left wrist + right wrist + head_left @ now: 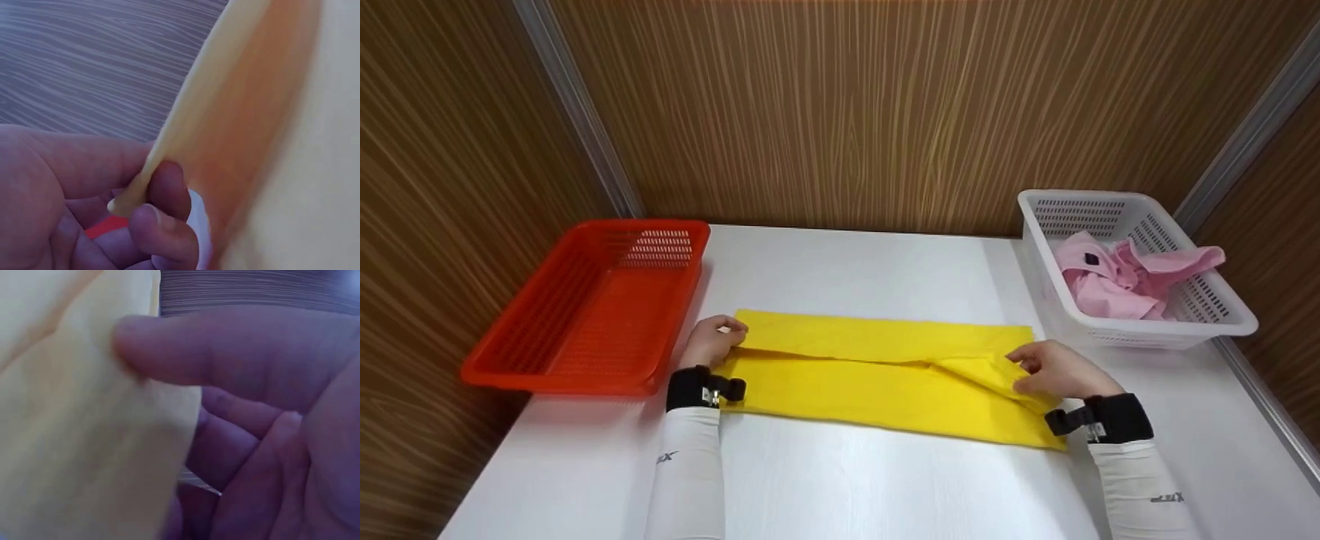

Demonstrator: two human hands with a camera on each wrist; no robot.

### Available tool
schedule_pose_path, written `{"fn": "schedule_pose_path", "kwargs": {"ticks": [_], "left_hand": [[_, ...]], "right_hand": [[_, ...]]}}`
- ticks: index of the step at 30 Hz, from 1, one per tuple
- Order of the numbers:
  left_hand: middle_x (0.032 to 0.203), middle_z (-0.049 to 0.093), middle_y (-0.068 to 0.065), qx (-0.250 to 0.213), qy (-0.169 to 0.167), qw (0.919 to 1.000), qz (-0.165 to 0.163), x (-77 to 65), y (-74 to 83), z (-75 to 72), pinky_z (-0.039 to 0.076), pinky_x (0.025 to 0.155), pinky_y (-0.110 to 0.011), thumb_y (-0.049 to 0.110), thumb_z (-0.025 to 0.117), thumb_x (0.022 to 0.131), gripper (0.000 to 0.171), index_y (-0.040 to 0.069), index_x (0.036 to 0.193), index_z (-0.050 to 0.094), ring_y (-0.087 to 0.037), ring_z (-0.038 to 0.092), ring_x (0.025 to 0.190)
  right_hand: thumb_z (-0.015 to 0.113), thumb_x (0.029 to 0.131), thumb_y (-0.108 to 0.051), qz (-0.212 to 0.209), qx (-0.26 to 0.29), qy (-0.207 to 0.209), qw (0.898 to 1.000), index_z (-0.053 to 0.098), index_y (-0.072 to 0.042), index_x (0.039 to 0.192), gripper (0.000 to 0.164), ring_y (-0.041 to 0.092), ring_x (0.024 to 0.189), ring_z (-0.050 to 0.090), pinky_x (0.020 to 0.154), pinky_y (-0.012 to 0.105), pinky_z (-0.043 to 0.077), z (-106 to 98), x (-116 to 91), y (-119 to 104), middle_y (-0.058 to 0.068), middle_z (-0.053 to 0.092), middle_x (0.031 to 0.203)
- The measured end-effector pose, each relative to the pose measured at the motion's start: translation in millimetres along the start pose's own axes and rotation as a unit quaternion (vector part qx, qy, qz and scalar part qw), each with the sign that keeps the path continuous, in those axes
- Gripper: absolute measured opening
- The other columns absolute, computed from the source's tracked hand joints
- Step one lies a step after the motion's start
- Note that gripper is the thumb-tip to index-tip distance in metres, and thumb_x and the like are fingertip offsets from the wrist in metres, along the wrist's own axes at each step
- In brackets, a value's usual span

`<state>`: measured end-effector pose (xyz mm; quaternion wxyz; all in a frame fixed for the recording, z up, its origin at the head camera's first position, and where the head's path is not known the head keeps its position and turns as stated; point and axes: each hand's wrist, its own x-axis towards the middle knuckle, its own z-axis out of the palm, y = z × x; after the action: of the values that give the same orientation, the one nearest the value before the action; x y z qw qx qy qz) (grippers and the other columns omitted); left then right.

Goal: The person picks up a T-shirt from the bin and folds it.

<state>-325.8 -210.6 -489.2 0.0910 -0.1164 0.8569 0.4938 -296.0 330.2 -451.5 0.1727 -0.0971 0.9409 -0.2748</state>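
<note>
1. Here's the yellow cloth [877, 394], stretched between both grips on the table, a long fold running across it!
2. The left grip [709, 343] has its end of the cloth, thumb and fingers pinching the edge.
3. Over at the opposite end, the right grip [1063, 371] pinches too, thumb on top, fingers behind, the fabric wrinkling just beside it.
4. Just left of the left grip sits the red basket [604, 322].
5. Beyond the right grip, farther out, stands the white basket [1170, 328], pink cloth [1114, 292] bunched inside.
6. Beneath both grips, the white table [855, 480]; well beyond them, the wood-grained wall [825, 112].
</note>
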Motion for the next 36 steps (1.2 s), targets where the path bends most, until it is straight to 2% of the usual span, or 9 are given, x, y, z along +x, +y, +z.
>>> {"fn": "schedule_pose_path", "kwargs": {"ticks": [4, 8, 11, 16, 20, 25, 31, 33, 36], "left_hand": [[0.102, 0.067, -0.013, 0.042, -0.012, 0.9989, 0.016, 0.5, -4.5, 2.6, 0.042, 0.064, -0.026, 0.016, 0.063, 0.099, 0.025, 0.001, 0.119, 0.068, -0.018, 0.051, 0.070], [0.098, 0.065, -0.012, 0.046, -0.013, 0.9987, 0.014, 0.5, -3.3, 2.4, 0.042, 0.063, -0.026, 0.016, 0.063, 0.099, 0.026, 0.003, 0.121, 0.068, -0.018, 0.050, 0.070], [0.099, 0.063, -0.011, 0.036, -0.016, 0.9992, 0.007, -0.9, 1.2, 0.0, 0.043, 0.066, -0.026, 0.016, 0.063, 0.100, 0.025, 0.005, 0.122, 0.068, -0.021, 0.052, 0.076], [0.111, 0.064, -0.014, 0.009, -0.016, 0.9998, -0.001, -4.5, 8.6, -5.2, 0.043, 0.080, -0.030, 0.015, 0.061, 0.102, 0.022, 0.007, 0.121, 0.069, -0.028, 0.055, 0.096], [0.105, 0.063, -0.013, 0.030, -0.028, 0.9991, -0.005, -6.5, 6.6, -5.5, 0.044, 0.074, -0.028, 0.013, 0.061, 0.101, 0.022, 0.006, 0.119, 0.071, -0.024, 0.055, 0.086], [0.095, 0.062, -0.010, 0.063, -0.054, 0.9964, -0.019, -6.7, 2.6, -2.1, 0.045, 0.065, -0.024, 0.011, 0.060, 0.101, 0.022, 0.006, 0.118, 0.073, -0.019, 0.054, 0.074], [0.109, 0.065, -0.014, 0.067, -0.037, 0.9970, -0.010, -6.9, 4.1, -3.2, 0.046, 0.069, -0.027, 0.012, 0.060, 0.101, 0.022, 0.008, 0.117, 0.074, -0.023, 0.056, 0.082], [0.115, 0.065, -0.014, 0.068, -0.030, 0.9972, -0.007, -7.2, 4.8, -4.5, 0.045, 0.071, -0.027, 0.013, 0.060, 0.102, 0.022, 0.009, 0.117, 0.075, -0.024, 0.056, 0.086], [0.110, 0.065, -0.014, 0.071, -0.037, 0.9967, -0.010, -7.5, 5.2, -5.1, 0.044, 0.068, -0.026, 0.012, 0.058, 0.101, 0.024, 0.008, 0.118, 0.075, -0.022, 0.055, 0.082]], "right_hand": [[0.077, 0.091, -0.041, 0.022, -0.001, 0.013, 1.000, 0.061, 0.008, 0.133, 0.066, 0.027, 0.093, 0.060, 0.081, 0.039, 0.051, 20, 12, -1, 0.025, 0.068, 0.117], [0.076, 0.093, -0.038, 0.034, 0.037, 0.056, 0.997, 0.058, 0.011, 0.133, 0.066, 0.033, 0.101, 0.060, 0.091, 0.046, 0.052, 27, 16, -5, 0.032, 0.064, 0.126], [0.077, 0.092, -0.030, 0.025, 0.046, 0.075, 0.996, 0.066, 0.007, 0.123, 0.049, 0.030, 0.093, 0.060, 0.084, 0.040, 0.052, 19, 11, -11, 0.024, 0.068, 0.110], [0.073, 0.094, -0.021, -0.008, 0.059, 0.091, 0.994, 0.069, -0.002, 0.102, 0.020, 0.021, 0.078, 0.052, 0.068, 0.025, 0.042, 2, -6, -25, 0.005, 0.058, 0.084], [0.075, 0.091, -0.013, -0.044, 0.023, 0.049, 0.998, 0.070, -0.007, 0.096, 0.009, 0.020, 0.078, 0.053, 0.068, 0.025, 0.044, 8, -10, -35, 0.003, 0.060, 0.084], [0.078, 0.086, -0.010, -0.090, -0.027, -0.026, 0.995, 0.070, -0.011, 0.085, 0.008, 0.014, 0.070, 0.051, 0.065, 0.025, 0.041, 30, -2, -38, -0.004, 0.059, 0.076], [0.077, 0.084, -0.005, -0.103, -0.048, -0.022, 0.993, 0.067, -0.013, 0.080, 0.013, 0.014, 0.069, 0.050, 0.063, 0.025, 0.039, 31, -6, -41, -0.004, 0.057, 0.074], [0.079, 0.085, -0.010, -0.098, -0.048, -0.023, 0.994, 0.068, -0.015, 0.081, 0.013, 0.015, 0.070, 0.052, 0.064, 0.025, 0.041, 29, -8, -43, -0.004, 0.059, 0.075], [0.081, 0.088, -0.027, -0.090, -0.042, -0.060, 0.993, 0.072, -0.017, 0.082, 0.015, 0.015, 0.069, 0.055, 0.064, 0.027, 0.045, 28, -10, -45, -0.005, 0.064, 0.075]]}}
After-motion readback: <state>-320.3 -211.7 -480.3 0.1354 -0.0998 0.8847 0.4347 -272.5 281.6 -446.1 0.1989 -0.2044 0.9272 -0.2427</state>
